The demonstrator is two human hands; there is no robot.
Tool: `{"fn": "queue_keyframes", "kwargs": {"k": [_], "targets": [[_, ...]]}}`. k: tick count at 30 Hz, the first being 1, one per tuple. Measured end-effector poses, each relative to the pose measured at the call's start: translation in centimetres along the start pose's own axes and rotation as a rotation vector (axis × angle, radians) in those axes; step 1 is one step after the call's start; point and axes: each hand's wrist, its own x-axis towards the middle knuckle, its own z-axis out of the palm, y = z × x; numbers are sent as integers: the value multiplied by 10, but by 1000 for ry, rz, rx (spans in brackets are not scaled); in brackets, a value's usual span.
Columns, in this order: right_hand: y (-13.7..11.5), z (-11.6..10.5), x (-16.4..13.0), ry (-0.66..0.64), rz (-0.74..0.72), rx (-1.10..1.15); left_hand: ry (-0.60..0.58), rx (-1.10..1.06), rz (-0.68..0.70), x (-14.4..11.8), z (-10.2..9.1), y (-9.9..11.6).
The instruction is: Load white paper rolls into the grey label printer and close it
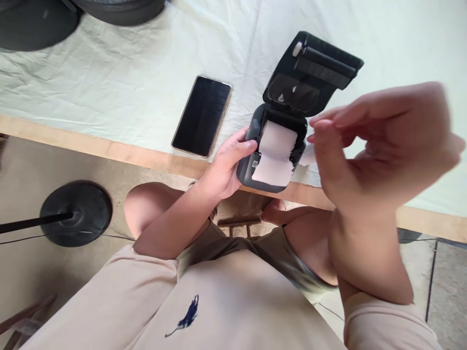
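A cloth-covered table (109, 87) bears a small dark printer (280, 141) at its near edge, lid open, white paper (274, 155) curling out. The left hand (226, 165) grips the printer's side; the blurred right hand (368, 146) hovers beside it, fingers loosely apart. A phone (202, 115) lies nearby.

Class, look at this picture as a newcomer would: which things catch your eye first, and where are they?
A small dark printer sits at the table's near edge, lid flipped up, white paper curling out. The left hand grips its side, while the blurred right hand hovers beside it. A black phone lies to the left on the pale cloth.
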Motion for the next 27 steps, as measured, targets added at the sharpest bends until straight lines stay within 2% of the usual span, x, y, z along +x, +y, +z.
{"fn": "queue_keyframes", "kwargs": {"k": [5, 11, 14, 16, 18, 19, 21, 24, 27], "targets": [[4, -8, 18, -72, 54, -4, -27, 43, -2, -2, 0, -1], [9, -14, 35, -132, 114, -484, 35, 91, 7, -3, 6, 0], [-4, -19, 33, -132, 125, -396, 3, 47, 11, -1, 7, 0], [-9, -27, 29, 1, 123, -184, 3, 11, 17, -1, 6, 0], [-4, -35, 24, 275, 108, 34, 26, -7, 48, -1, 6, 0], [4, -38, 23, 429, 111, 131, 43, -8, 71, 0, 6, 0], [27, -42, 20, 627, 173, 305, 82, 6, 92, 0, 6, 0], [70, -42, 11, 616, 369, 428, 106, 13, 73, 2, 7, 0], [108, -36, -5, 543, 343, 264, 89, -5, 84, 4, 7, -1]]}}
